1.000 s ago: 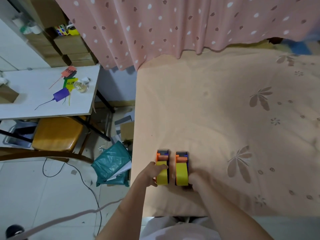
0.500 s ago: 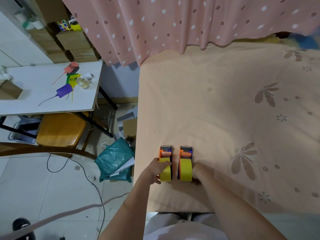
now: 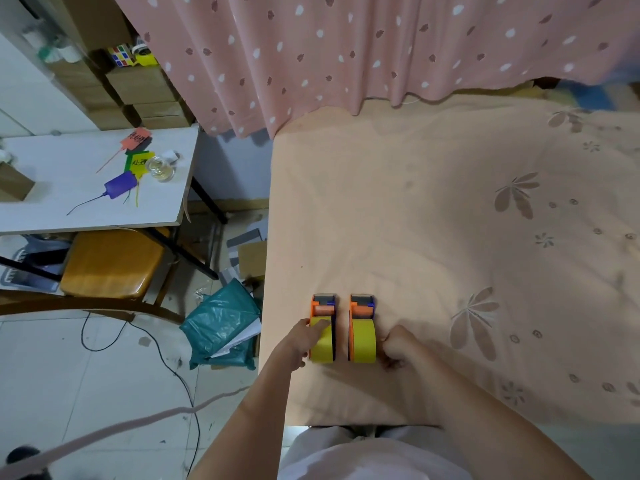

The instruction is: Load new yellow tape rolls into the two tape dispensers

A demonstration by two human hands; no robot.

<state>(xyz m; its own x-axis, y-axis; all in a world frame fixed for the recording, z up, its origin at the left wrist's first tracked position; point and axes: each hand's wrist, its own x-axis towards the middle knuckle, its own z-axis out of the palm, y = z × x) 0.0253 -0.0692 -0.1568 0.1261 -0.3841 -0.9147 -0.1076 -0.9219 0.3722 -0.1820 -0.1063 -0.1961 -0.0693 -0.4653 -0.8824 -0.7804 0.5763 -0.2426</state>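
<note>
Scanning left to right: a white table (image 3: pixel 86 188) is seen at far left, with a purple bottle (image 3: pixel 119 184), coloured tags (image 3: pixel 136 140) and a small glass jar (image 3: pixel 160 167) on it. Cardboard boxes (image 3: pixel 145 88) are stacked behind it, a colour cube (image 3: pixel 120 56) on top. A wooden stool (image 3: pixel 110 263) is tucked under the table edge. A teal bag (image 3: pixel 221 327) with papers lies on the tiled floor, just beside the bed (image 3: pixel 450 237), and a black cable (image 3: pixel 173 372) is trailed across the tiles. A pink dotted curtain (image 3: pixel 346 46) hangs over the bed's far edge.

Near the bed's front left corner, two orange dispensers are stood side by side, close but apart, cutter ends pointed away from the person. A yellow roll is seated in each. The left dispenser (image 3: pixel 323 308) carries the left roll (image 3: pixel 321 341); the left hand (image 3: pixel 299 344) is laid against its outer side, thumb on top of the roll, fingers loosely curled, a light hold rather than a firm clasp. The right dispenser (image 3: pixel 362 308) carries the right roll (image 3: pixel 363 341). The right hand (image 3: pixel 398 348) is curled into a loose fist just beside that dispenser's outer side; whether it is touched or gripped cannot be told, as the fingertips are hidden. Both forearms are extended from the bottom edge, over a white garment (image 3: pixel 363 459).
</note>
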